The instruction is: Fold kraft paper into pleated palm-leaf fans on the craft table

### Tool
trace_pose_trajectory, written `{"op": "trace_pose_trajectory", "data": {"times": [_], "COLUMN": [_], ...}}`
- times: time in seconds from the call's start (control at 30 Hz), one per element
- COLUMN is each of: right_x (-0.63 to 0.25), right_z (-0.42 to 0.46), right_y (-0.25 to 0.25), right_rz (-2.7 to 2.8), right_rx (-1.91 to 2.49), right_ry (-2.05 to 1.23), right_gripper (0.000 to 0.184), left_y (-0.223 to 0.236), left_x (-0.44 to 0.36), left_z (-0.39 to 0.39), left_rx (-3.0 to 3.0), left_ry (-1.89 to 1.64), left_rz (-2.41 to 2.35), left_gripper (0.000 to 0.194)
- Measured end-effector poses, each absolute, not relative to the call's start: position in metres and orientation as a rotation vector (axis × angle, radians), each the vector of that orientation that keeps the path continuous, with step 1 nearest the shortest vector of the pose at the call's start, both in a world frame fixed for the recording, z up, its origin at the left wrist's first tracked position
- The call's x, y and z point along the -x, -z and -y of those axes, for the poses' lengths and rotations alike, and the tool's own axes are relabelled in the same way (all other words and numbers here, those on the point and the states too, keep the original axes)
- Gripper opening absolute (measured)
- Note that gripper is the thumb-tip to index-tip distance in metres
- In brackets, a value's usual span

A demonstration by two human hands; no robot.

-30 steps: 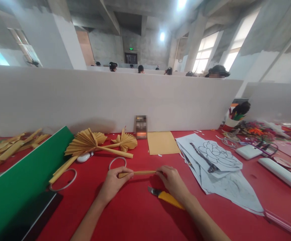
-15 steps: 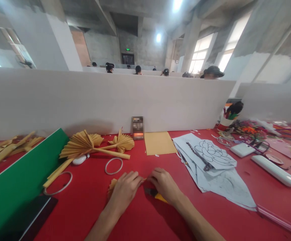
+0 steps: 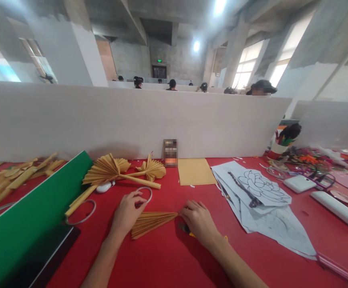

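A folded piece of pleated tan paper (image 3: 152,223) lies on the red tabletop, narrowing to a point on its right. My right hand (image 3: 199,222) pinches that narrow tip between thumb and fingers. Under the same hand, a black and yellow tool (image 3: 186,228) is mostly hidden. My left hand (image 3: 130,210) is off the pleated paper, just above its wide end. Its curled fingers, with a gap at the thumb, overlap a thin white ring (image 3: 150,195), possibly a roll of tape; whether they touch it I cannot tell.
Finished paper fan leaves (image 3: 110,172) with rolled stems lie at the back left, near a green board (image 3: 41,200). A tan paper sheet (image 3: 197,172) and a phone (image 3: 170,154) are ahead. Flower drawings (image 3: 260,188) spread to the right, beside a white device (image 3: 338,210).
My left hand has let go of the pleated paper and moved up and left to the white ring, uncovering the folds. My right hand stays at the paper's tip.
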State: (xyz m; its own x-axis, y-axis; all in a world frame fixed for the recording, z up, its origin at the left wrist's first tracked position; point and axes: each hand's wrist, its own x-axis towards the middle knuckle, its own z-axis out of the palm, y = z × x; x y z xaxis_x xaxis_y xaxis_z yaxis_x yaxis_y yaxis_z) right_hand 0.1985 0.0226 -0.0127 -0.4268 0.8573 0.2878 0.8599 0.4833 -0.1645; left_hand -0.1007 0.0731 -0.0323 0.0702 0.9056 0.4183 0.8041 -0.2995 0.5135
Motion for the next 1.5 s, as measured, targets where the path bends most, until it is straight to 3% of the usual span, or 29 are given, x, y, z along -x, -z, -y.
{"op": "trace_pose_trajectory", "data": {"times": [0.4,0.53,0.6,1.03,1.4,1.5], "right_x": [-0.197,-0.195,-0.191,-0.175,-0.170,-0.172], "right_z": [-0.021,-0.018,-0.016,-0.005,-0.006,-0.005], "right_y": [0.008,0.008,0.009,-0.002,0.005,0.006], "right_rz": [2.258,2.018,1.998,1.615,1.456,1.495], "right_rx": [1.376,1.223,1.144,1.072,1.031,1.062], "right_ry": [0.001,-0.080,-0.162,-0.722,-0.843,-0.814], "right_gripper": [0.015,0.049,0.056,0.021,0.019,0.035], "left_y": [0.008,0.007,0.006,0.010,0.012,0.013], "left_x": [0.014,0.008,0.008,0.005,0.003,0.005], "left_z": [-0.028,-0.022,-0.021,-0.018,-0.018,-0.019], "left_rx": [-1.832,-1.865,-1.874,-2.013,-2.181,-2.203], "left_ry": [-1.120,-1.194,-1.213,-1.294,-1.335,-1.334], "left_rz": [-1.214,-1.239,-1.237,-1.289,-1.331,-1.376], "left_gripper": [0.018,0.015,0.016,0.020,0.020,0.021]}}
